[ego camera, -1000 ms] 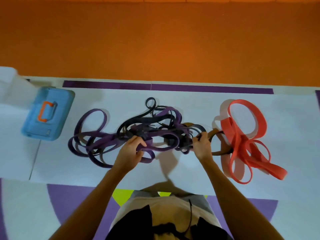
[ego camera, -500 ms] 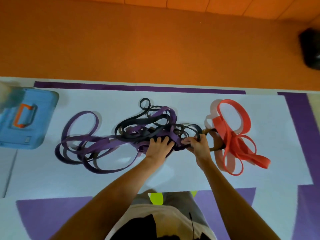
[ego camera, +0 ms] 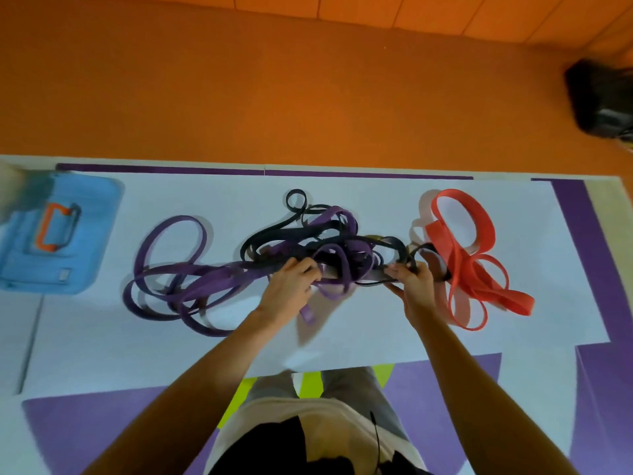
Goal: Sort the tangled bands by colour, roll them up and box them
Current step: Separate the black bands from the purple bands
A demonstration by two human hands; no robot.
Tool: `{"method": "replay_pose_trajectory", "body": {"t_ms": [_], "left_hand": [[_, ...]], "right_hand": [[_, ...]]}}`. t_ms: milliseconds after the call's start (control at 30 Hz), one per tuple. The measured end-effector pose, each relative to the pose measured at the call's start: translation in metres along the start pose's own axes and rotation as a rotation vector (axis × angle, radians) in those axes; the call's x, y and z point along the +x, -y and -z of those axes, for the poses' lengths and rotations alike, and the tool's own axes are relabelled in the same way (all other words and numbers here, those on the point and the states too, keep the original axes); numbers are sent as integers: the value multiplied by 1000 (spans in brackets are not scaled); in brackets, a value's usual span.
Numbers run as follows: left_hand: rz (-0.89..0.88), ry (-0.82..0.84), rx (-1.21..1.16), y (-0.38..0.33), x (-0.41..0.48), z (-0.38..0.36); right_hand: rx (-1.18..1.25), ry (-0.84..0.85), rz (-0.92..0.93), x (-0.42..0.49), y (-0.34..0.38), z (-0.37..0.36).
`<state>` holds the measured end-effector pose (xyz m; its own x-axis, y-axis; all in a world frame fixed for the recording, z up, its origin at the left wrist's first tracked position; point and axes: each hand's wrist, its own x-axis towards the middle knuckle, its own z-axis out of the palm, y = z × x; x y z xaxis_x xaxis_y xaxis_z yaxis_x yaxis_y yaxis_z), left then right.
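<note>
Centre frame held the tangled heap of purple and black flat elastic bands (ego camera: pixel 329 248) on the white sheet (ego camera: pixel 239 337). Our left hand (ego camera: pixel 291 289) gripped its strands with curled fingers; our right hand (ego camera: pixel 416 282) pinched a black strand (ego camera: pixel 400 248) at the heap's right end, beside the red flat bands (ego camera: pixel 459 262). Half a second earlier our hands were closer together, and no purple loop end (ego camera: pixel 307 311) hung below the left.

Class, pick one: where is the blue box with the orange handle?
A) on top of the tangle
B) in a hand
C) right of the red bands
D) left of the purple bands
D: the blue box lies at the left end, apart from the purple bands.
</note>
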<state>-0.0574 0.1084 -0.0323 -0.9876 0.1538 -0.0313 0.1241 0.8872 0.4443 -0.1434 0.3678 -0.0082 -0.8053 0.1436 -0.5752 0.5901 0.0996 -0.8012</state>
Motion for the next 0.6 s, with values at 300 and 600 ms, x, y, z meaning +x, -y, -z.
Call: {"method": "replay_pose_trajectory", "body": {"t_ms": [300,600], "left_hand": [[158,-105,-136,69,-75,48],[378,-34,23,106,-102,61]], "right_hand": [[127,-24,-4,0,8,-21],[-534,41,212,21,16,-39]]}}
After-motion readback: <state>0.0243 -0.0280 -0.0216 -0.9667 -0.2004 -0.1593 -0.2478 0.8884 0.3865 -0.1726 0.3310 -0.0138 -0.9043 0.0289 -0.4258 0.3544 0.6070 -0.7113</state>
